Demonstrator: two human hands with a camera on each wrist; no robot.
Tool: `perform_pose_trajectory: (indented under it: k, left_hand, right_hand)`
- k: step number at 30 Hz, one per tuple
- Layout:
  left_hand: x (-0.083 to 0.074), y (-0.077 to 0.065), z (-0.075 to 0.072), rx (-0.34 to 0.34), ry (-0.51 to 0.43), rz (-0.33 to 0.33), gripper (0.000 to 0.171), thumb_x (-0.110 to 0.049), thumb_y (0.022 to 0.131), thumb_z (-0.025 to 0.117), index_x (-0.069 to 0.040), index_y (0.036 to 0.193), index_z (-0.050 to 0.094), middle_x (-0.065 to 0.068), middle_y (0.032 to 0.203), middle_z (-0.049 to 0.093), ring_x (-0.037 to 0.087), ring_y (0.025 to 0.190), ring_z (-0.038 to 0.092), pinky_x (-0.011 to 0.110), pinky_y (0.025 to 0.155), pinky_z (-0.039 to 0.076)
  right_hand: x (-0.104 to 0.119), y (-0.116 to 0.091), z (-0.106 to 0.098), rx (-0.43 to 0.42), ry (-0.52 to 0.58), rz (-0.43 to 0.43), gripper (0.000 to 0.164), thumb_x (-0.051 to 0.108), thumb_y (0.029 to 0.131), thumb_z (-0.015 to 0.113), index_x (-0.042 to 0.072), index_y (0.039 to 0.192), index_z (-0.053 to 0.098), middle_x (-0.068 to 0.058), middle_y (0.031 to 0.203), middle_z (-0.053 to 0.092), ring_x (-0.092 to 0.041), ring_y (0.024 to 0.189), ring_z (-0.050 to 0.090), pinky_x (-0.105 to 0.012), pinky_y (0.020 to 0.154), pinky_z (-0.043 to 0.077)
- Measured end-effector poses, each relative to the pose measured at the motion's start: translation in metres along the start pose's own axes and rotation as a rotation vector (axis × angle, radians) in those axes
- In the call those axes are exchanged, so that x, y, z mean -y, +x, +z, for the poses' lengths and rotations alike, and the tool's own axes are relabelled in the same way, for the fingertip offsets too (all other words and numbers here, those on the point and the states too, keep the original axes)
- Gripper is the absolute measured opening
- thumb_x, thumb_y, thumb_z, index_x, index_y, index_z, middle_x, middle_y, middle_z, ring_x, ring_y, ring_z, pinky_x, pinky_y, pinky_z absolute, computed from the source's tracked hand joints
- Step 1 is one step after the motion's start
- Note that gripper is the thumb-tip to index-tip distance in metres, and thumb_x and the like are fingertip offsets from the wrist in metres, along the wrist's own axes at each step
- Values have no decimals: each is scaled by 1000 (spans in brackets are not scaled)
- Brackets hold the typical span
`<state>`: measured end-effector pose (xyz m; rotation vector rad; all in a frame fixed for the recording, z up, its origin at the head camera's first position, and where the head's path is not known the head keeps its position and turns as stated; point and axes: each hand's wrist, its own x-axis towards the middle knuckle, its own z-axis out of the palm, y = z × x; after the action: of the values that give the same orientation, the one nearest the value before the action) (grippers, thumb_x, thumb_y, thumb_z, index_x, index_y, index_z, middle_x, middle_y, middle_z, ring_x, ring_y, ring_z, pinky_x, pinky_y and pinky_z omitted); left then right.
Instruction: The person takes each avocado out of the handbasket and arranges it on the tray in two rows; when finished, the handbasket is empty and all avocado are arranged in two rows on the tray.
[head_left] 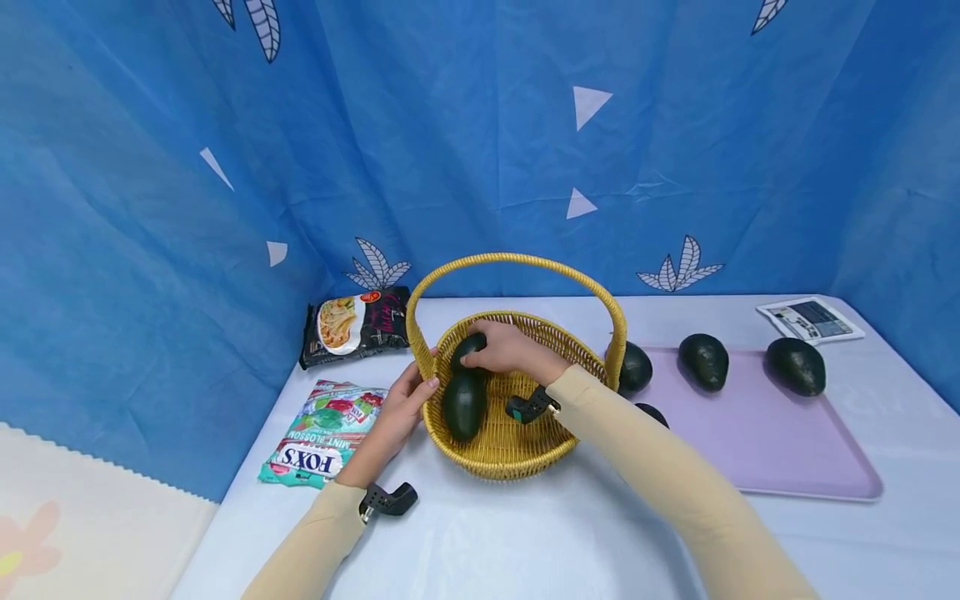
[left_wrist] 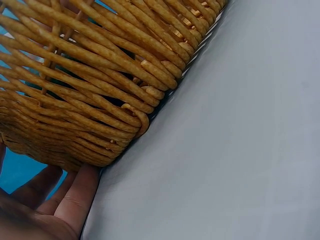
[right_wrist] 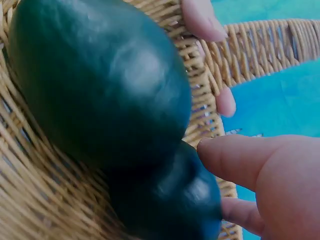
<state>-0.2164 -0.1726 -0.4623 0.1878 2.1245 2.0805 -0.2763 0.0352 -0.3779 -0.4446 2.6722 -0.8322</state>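
A yellow-brown wicker basket (head_left: 517,454) with a tall arched handle stands on the table. My left hand (head_left: 406,400) holds its left side, thumb at the rim and fingers against the outer weave, as the left wrist view shows the fingers (left_wrist: 80,197) low on the wall. Inside the basket lie two dark green avocados, the nearer avocado (head_left: 464,407) touching the farther avocado (head_left: 468,348). My right hand (head_left: 512,348) reaches into the basket and grips the farther one between thumb and fingers. In the right wrist view the nearer avocado (right_wrist: 105,80) fills much of the picture.
Right of the basket, a lilac tray (head_left: 780,450) bears several avocados, among them one avocado (head_left: 703,363) and another (head_left: 796,367). A black food packet (head_left: 358,327) and a mint-green sweets bag (head_left: 322,433) lie left. A white packet (head_left: 810,320) lies far right.
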Motion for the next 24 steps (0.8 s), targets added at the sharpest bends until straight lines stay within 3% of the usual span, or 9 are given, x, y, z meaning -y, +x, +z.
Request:
perform_pose_trajectory:
  k: [9, 15, 24]
  left_hand:
    - [0, 0, 0, 11, -23, -2, 59, -20, 106, 52, -21, 161, 31, 21, 158, 39, 31, 136, 48, 26, 98, 57]
    - [0, 1, 1, 8, -8, -5, 58, -19, 106, 51, -23, 161, 32, 20, 159, 39, 32, 138, 48, 27, 99, 57]
    - [0, 1, 2, -3, -19, -14, 57, -19, 106, 51, -21, 160, 32, 21, 157, 40, 31, 135, 50, 26, 97, 58]
  right_hand:
    - [7, 1, 15, 0, 41, -58, 61, 32, 93, 73, 12, 147, 51, -14, 139, 61, -28, 120, 61, -42, 95, 56]
    - [7, 1, 16, -12, 45, -107, 56, 26, 89, 77, 13, 140, 56, -14, 136, 62, -29, 119, 61, -42, 93, 57]
    - [5, 2, 17, -16, 52, -114, 55, 25, 88, 78, 14, 138, 58, -13, 135, 63, -28, 119, 61, -42, 94, 57]
